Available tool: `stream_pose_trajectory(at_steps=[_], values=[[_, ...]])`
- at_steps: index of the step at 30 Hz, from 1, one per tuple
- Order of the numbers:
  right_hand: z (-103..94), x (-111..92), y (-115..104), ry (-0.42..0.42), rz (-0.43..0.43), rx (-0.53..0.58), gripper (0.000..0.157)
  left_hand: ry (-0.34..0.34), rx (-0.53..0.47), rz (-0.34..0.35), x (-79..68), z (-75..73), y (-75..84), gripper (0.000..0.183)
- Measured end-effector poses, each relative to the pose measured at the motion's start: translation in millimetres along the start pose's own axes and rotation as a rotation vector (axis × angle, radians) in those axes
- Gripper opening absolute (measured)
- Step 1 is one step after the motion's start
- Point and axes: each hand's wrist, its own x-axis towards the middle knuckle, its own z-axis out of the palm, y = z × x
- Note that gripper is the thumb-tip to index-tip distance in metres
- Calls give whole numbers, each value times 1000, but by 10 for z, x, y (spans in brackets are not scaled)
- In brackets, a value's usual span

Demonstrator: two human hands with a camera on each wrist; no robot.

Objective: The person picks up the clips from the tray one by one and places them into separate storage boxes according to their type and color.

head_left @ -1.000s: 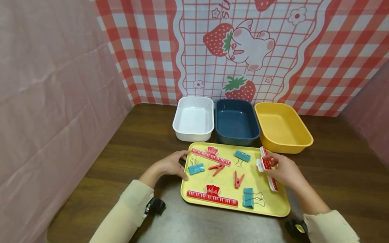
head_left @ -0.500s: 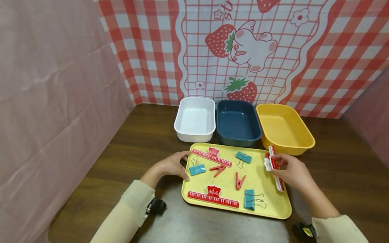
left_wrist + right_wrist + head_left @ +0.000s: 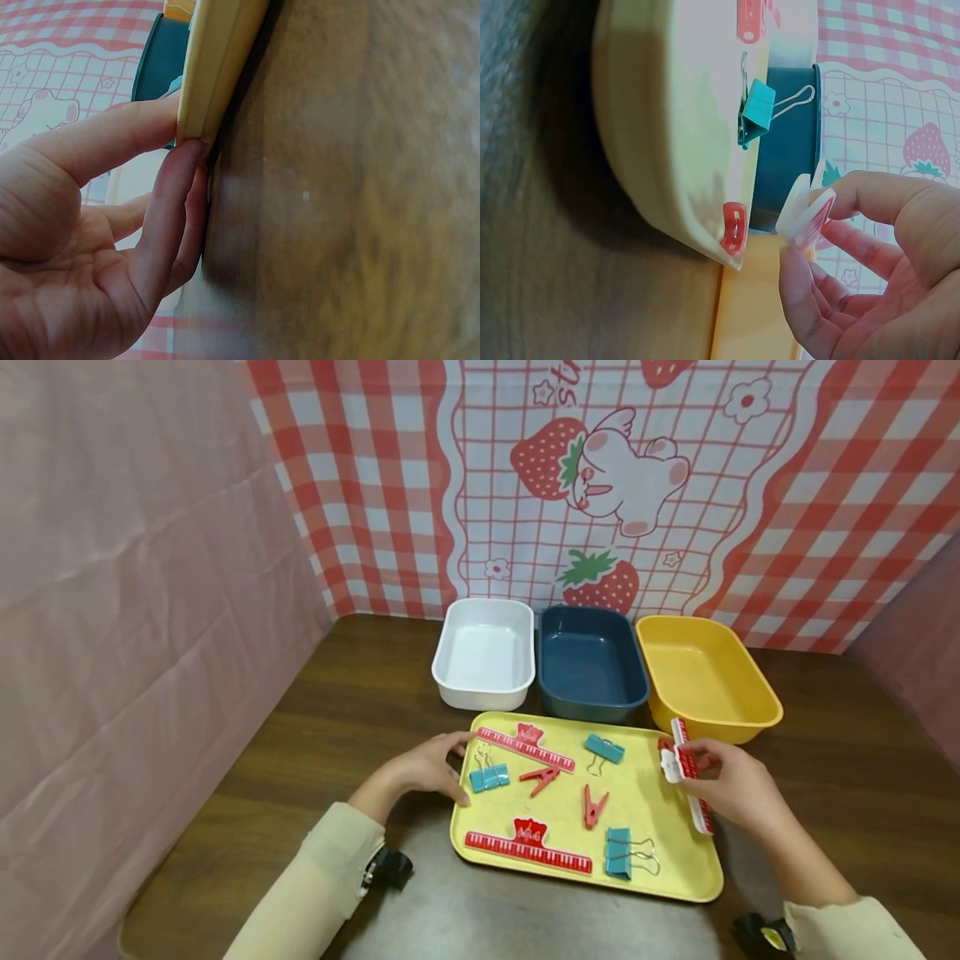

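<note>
My right hand (image 3: 731, 781) pinches a red-and-white piano-key clip (image 3: 693, 777) above the right side of the yellow tray (image 3: 652, 810). In the right wrist view the clip (image 3: 806, 217) is seen end-on between thumb and fingers. My left hand (image 3: 423, 768) holds the tray's left edge; in the left wrist view thumb and fingers meet at the rim (image 3: 196, 90). On the tray lie two more piano-key clips (image 3: 528, 852), several teal binder clips (image 3: 618, 853), and red clothespins (image 3: 592, 807). A small red piece (image 3: 734, 229) lies at the far right corner, partly hidden in the head view.
Behind the tray stand a white bin (image 3: 486, 664), a dark blue bin (image 3: 592, 685) and a yellow bin (image 3: 712, 693) side by side. A checked strawberry cloth (image 3: 390, 485) hangs behind them. Pink cloth (image 3: 150, 610) borders the brown table (image 3: 300, 752) on the left.
My right hand has lifted the piano-key clip and moved it slightly right, uncovering the small red piece at the corner. My left hand stays at the tray's edge.
</note>
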Motion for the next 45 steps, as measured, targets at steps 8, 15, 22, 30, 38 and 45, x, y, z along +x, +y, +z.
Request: stream_pose_trajectory(at_steps=[8,15,22,30,38,45], values=[[-34,-4,-21,22,-31,-7,44,1,5,2,10,-10,2,95],[-61,-23,-33,25,-36,-20,44,-1,0,-1,5,-19,10,95],[-77,-22,-39,44,-65,-17,43,-1,-4,-11,1,-23,4,95],[-89,0,-65,50,-62,-22,43,-5,-7,-9,-12,-22,2,95],[-127,24,-61,58,-30,-8,46,-12,-10,-11,18,-26,3,96],[-170,93,-42,71,5,-5,47,-15,-15,-18,15,-38,-1,96]])
